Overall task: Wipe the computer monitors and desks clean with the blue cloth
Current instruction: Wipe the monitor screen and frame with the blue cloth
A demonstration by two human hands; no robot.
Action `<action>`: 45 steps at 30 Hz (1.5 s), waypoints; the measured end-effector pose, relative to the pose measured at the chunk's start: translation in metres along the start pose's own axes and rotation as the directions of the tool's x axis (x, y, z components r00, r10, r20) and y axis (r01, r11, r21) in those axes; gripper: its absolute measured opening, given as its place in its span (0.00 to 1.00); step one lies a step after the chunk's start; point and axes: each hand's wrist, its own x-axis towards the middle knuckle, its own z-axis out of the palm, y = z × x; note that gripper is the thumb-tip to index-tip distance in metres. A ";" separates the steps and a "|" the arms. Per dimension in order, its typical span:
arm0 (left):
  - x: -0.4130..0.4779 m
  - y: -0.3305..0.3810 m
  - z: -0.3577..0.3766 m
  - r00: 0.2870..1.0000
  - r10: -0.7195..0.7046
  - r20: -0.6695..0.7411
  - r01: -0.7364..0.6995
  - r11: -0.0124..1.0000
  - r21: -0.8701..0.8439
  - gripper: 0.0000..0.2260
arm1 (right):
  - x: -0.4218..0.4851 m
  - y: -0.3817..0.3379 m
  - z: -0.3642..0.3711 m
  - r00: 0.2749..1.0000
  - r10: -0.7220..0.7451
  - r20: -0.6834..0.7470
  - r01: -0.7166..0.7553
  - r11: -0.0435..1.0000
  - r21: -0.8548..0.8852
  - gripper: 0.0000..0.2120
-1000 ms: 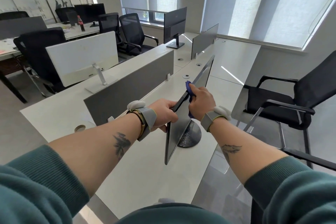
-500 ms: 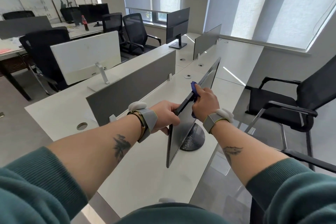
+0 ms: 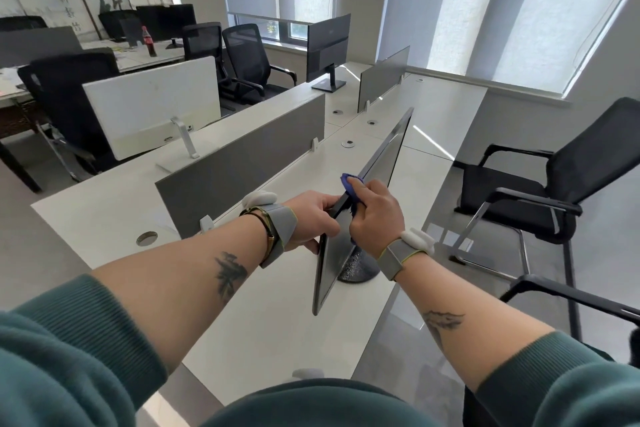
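While a white monitor stands at the left, past the grey divider, the work in hand is at the dark monitor, which sits on its round base by the desk's right edge. The left hand grips the panel's near top edge, fingers curled round it to steady it. Just right of that, the blue cloth sits bunched on the top edge, pinched there by the right hand, whose fingers curl over it. A black chair stands off the desk to the right. This looks like the screen-wiping step, with the desks not yet done. Next, I judge, the cloth must slide along the panel under light pressure while the left hand braces it against tipping.
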 end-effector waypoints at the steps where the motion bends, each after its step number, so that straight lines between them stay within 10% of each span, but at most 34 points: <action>1: -0.001 0.001 -0.001 1.000 -0.002 0.007 0.002 1.000 -0.016 0.22 | -0.004 -0.004 -0.002 0.999 -0.027 0.019 0.028 1.000 -0.013 0.24; 12: -0.012 -0.020 -0.013 0.986 -0.094 0.140 0.150 0.863 -0.483 0.22 | -0.061 -0.032 0.022 0.999 0.009 -0.045 -0.006 0.997 0.071 0.25; 20: -0.001 -0.023 -0.002 0.997 -0.082 0.012 0.082 0.946 -0.313 0.23 | -0.103 -0.033 0.049 0.942 0.282 0.183 -0.275 0.959 -0.065 0.21; 26: -0.003 -0.028 0.005 0.992 -0.118 0.041 0.125 0.954 -0.274 0.29 | -0.098 -0.061 0.051 0.918 0.393 -0.047 -0.383 0.913 0.140 0.19; 31: -0.003 -0.037 0.005 0.975 -0.211 0.075 0.224 0.911 -0.345 0.28 | -0.117 -0.045 0.078 0.776 0.580 0.248 -0.568 0.814 -0.124 0.14; 38: 0.004 -0.041 0.008 0.951 -0.254 0.175 0.306 0.840 -0.447 0.31 | -0.104 -0.034 0.080 0.806 0.582 0.103 -0.590 0.781 0.203 0.20; 41: 0.006 -0.045 0.008 0.952 -0.238 0.192 0.301 0.838 -0.455 0.38 | -0.113 -0.025 0.094 0.683 0.674 0.281 -0.702 0.712 -0.002 0.15; 45: 0.005 -0.043 0.007 0.951 -0.230 0.209 0.300 0.853 -0.427 0.47 | -0.117 -0.015 0.094 0.517 0.777 0.360 -0.854 0.495 0.158 0.10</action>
